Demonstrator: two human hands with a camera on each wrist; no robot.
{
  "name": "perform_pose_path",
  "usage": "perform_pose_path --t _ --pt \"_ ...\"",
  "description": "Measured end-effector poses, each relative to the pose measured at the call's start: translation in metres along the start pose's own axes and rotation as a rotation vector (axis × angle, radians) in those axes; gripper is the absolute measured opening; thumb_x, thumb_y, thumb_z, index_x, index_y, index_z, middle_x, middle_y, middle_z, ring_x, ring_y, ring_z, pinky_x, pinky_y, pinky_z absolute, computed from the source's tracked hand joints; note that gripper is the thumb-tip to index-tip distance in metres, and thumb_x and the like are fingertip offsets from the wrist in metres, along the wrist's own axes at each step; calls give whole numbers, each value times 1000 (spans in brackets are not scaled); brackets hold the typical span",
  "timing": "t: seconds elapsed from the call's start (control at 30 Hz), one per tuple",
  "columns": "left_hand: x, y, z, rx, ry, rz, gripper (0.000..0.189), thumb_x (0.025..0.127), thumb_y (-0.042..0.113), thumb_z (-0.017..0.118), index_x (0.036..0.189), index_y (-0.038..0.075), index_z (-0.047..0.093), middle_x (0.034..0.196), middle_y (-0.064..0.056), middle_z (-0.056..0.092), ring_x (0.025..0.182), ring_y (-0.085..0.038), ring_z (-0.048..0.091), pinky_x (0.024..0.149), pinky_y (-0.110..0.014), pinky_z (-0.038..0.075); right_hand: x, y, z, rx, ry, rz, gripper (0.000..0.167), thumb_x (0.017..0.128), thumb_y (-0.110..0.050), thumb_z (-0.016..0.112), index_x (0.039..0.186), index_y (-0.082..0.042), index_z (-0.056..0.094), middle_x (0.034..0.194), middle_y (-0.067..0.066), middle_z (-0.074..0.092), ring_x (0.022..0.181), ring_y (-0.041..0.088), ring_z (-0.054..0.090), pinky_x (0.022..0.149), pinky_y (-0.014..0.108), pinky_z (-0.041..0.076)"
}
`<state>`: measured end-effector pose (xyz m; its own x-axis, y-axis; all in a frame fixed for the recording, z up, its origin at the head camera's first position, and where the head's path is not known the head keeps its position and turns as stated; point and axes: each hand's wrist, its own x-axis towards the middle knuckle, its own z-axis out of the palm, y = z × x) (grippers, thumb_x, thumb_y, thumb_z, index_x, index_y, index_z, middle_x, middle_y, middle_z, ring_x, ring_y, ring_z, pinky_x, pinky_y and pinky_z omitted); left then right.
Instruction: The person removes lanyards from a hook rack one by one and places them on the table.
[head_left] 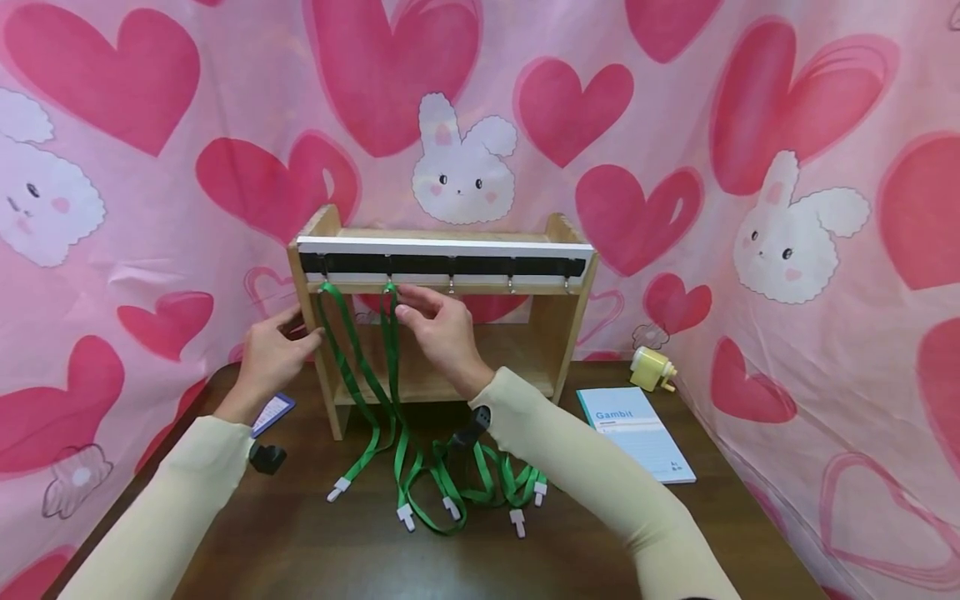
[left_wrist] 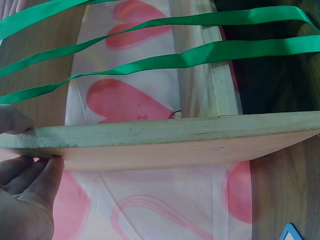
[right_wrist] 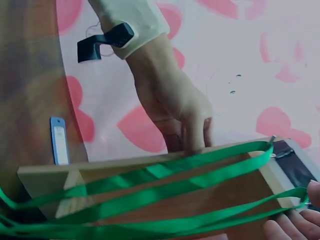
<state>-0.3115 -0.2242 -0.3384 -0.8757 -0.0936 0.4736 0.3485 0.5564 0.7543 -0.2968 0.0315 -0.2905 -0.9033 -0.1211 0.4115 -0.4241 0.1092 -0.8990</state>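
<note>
A small wooden shelf (head_left: 567,333) stands on the table, with metal hooks along a black strip (head_left: 420,264) on its white front board. My left hand (head_left: 273,354) grips the shelf's left side panel (left_wrist: 150,132), thumb on one face and fingers on the other. From the leftmost hook hangs one green lanyard (head_left: 348,329); from the second hangs another lanyard (head_left: 391,350). At that second hook, my right hand (head_left: 442,329) pinches the upper loop between thumb and fingers. Several lanyard ends with white clips (head_left: 406,517) lie on the table below, partly hidden by my right forearm.
A blue-edged card holder (head_left: 273,412) lies on the table left of the shelf. To the right are a light blue notebook (head_left: 637,437) and a yellow crank pencil sharpener (head_left: 651,369). A pink heart-patterned cloth (head_left: 660,108) hangs behind the table (head_left: 300,550) and at its sides.
</note>
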Motion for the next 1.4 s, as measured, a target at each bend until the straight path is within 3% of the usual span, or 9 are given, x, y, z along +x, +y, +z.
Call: perform_pose_path --t 0.2,0.47,0.67,0.83,0.97,1.03,1.17,1.27,1.4 --pt "3 0 1 -3 -2 -11 58 91 25 72 144 6 57 127 -23 70 106 -11 70 67 -5 55 3 1 17 78 65 30 28 94 -18 72 122 -12 75 111 5 79 99 15 75 93 29 62" --pt "1 -2 0 6 4 -6 60 92 24 72 145 2 54 129 -25 68 115 -39 69 75 -11 56 2 4 38 71 130 -5 25 92 -21 74 115 -10 77 105 3 80 97 15 76 89 28 63" --pt "0 -1 -1 7 4 1 60 92 24 72 145 2 54 129 -27 68 115 -40 69 76 -16 57 3 7 44 41 149 -24 23 91 -27 75 109 -14 79 100 1 81 88 5 72 78 24 63" --pt "0 -2 0 7 8 1 60 92 23 72 145 2 54 128 -27 68 114 -40 69 71 -9 56 4 9 47 31 136 -72 24 93 -28 73 110 -12 78 95 6 81 87 12 77 77 22 61" --pt "-1 -2 1 13 6 -3 60 92 22 72 145 2 53 129 -27 67 115 -41 68 74 -14 58 6 12 49 25 147 -94 22 95 -26 70 107 -9 78 92 7 80 82 14 77 81 26 63" --pt "-1 -2 1 11 7 0 60 91 22 73 145 2 53 129 -27 67 115 -41 68 73 -12 57 7 12 47 16 148 -103 23 97 -26 68 105 -7 78 90 9 80 79 13 77 70 23 61" --pt "-1 -2 2 12 4 18 60 91 23 73 144 0 54 127 -29 68 114 -42 68 68 -1 51 9 13 43 40 114 -97 24 100 -24 64 106 -6 78 91 12 80 78 14 78 70 19 62" --pt "-2 -1 1 12 -1 22 60 92 24 72 144 0 54 127 -29 68 114 -42 69 68 -1 52 10 13 41 103 86 -82 23 99 -22 66 108 -4 78 94 15 79 84 25 79 83 31 65" --pt "-2 0 -2 10 2 13 61 92 24 72 145 1 53 128 -28 68 114 -41 69 71 -3 53 12 12 38 134 68 -70 22 98 -21 67 105 -4 79 94 14 80 87 30 79 85 42 65"
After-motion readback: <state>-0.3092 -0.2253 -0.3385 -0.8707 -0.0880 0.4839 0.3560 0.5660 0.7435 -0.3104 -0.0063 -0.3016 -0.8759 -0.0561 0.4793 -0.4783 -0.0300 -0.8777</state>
